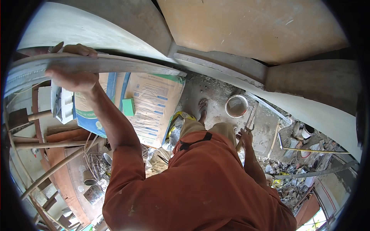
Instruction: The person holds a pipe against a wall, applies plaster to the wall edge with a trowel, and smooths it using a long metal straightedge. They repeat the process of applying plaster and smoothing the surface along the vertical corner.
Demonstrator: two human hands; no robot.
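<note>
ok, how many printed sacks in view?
2. One large printed sack lies flat on the ground below the plank that the left hand grips. A second sack lies beside it, partly behind the forearm. More may be hidden.

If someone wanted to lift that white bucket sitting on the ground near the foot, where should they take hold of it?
Probably at the rim, from straight above. The white bucket stands upright with its round mouth open to the top, so the rim is the exposed part. I cannot make out a handle. The foot beside it leaves the far side freer.
</note>
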